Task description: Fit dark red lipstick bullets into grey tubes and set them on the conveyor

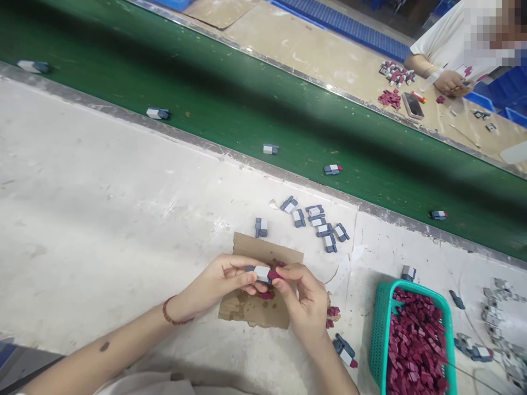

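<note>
My left hand (233, 277) is closed around a small grey and dark-blue plastic toy part (262, 273), held level above a piece of brown cardboard (263, 312). At its right end, my right hand (302, 296) pinches a small maroon plastic piece (272, 275) that touches the toy part. Other maroon pieces (267, 295) lie on the stained cardboard below my fingers. Beyond the cardboard, several similar grey and blue parts (323, 227) are scattered on the white table. One more part with a maroon end (346, 351) lies by my right forearm.
A teal basket (374, 329) full of maroon pieces stands at the right. Light grey parts (506, 329) lie beyond it. A green conveyor belt (230, 109) crosses behind, carrying several spaced parts. Across it, another person's hand (450, 83) works near a phone (413, 105) and piled pieces.
</note>
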Available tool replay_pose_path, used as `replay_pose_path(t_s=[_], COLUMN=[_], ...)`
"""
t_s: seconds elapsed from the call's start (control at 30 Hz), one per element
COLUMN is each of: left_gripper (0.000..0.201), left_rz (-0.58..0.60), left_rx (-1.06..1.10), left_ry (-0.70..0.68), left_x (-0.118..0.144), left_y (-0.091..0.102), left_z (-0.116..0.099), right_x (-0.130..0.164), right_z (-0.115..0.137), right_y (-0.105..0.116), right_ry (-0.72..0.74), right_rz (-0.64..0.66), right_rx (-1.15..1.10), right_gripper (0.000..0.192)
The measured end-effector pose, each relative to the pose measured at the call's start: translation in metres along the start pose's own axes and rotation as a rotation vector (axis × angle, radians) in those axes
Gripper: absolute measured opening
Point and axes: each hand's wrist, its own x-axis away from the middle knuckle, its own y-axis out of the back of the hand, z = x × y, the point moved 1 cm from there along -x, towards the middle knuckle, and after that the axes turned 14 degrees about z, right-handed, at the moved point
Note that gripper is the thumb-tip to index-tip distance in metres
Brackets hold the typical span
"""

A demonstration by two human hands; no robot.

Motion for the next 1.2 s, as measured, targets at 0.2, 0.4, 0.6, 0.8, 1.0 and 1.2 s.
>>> replay_pose_path(t_s=[0.2,0.4,0.6,0.8,1.0,1.2], left_gripper=[0.036,0.029,0.035,0.038,0.047,0.046], left_rz=[0.028,0.056,-0.137,-0.579,-0.504,-0.111], left_rx=[-0.162,-0.32,-0.591,-1.081,-1.519,-1.724], left_ry=[-0.013,0.02,-0.144,-0.236,-0.261,-0.297], left_x=[0.001,-0.009,-0.049,-0.108,-0.144,-0.183], left_y=[0.004,-0.001,0.024,0.07,0.069,0.043], left_z=[0.0,-0.019,-0.076,-0.141,-0.148,-0.131], right_x=[0.0,-0.001,0.013,0.08,0.126,0.121], right_z=[0.0,-0.002,0.005,0.011,-0.014,-0.031], right_y=[-0.002,0.001,0.027,0.101,0.168,0.176], right_ry=[0.033,-0.011,-0.101,-0.288,-0.542,-0.591], right_rz=[0.014,-0.003,0.048,-0.311,-0.356,-0.365], right_rx=[0.095,0.199,0.295,0.651,1.052,1.086], right_gripper=[0.009,0.012,0.026,0.021,0.025,0.022])
